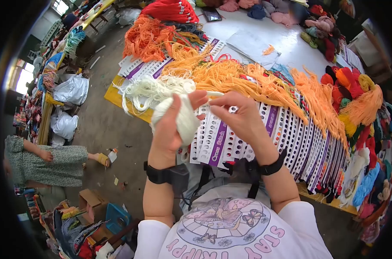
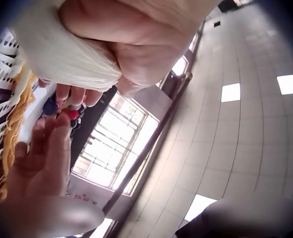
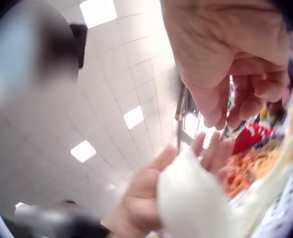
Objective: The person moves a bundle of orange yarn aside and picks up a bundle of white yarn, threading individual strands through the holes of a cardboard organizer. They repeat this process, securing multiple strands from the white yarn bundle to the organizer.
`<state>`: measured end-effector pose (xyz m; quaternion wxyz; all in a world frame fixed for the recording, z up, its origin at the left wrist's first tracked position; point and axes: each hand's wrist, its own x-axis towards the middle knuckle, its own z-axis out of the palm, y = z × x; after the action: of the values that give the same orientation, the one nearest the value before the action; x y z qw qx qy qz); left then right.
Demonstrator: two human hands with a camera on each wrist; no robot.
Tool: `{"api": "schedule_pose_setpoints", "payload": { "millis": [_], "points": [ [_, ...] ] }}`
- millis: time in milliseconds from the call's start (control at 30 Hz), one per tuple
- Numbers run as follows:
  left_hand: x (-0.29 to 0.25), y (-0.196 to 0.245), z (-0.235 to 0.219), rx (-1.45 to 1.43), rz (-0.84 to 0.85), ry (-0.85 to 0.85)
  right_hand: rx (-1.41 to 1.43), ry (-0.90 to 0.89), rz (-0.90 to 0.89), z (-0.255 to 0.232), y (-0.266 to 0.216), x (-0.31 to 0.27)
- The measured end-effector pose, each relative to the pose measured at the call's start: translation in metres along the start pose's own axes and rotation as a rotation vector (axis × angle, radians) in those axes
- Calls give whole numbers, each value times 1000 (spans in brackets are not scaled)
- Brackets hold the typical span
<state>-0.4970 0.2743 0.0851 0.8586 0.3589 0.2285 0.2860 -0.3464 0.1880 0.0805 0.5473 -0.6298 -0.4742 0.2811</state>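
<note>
A thick hank of cream yarn (image 1: 188, 122) lies in my left hand (image 1: 168, 136), its bulk between thumb and fingers. In the left wrist view, the hank (image 2: 62, 54) stretches smooth across the palm side of the hand. My right hand (image 1: 243, 116) is raised just beside the left fingertips, thumb and forefinger tips close together; I cannot tell whether a thread is between them. The right wrist view has that hand (image 3: 226, 54) above the hank (image 3: 191, 193). Loose cream yarn (image 1: 150, 90) lies on the table behind the left hand.
Punched cross-stitch cards (image 1: 217, 142) line the table's near side, with orange yarn (image 1: 230, 80) across them. Darker orange yarn (image 1: 146, 39) and a red bundle (image 1: 172, 11) are piled at back left. A phone (image 1: 212, 14) lies farther back. Another person's patterned garment (image 1: 53, 162) shows at left.
</note>
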Motion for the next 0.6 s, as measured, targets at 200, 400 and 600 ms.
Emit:
{"api": "schedule_pose_setpoints", "payload": {
  "millis": [200, 400, 600],
  "points": [
    [-10, -19, 20, 192, 3, -78, 567, -123, 238, 10, 2, -11],
    [-10, -17, 19, 154, 11, -8, 594, -48, 304, 0, 9, -16],
    [-5, -20, 10, 28, -21, -3, 715, -11, 321, 5, 16, -17]
  ]
}}
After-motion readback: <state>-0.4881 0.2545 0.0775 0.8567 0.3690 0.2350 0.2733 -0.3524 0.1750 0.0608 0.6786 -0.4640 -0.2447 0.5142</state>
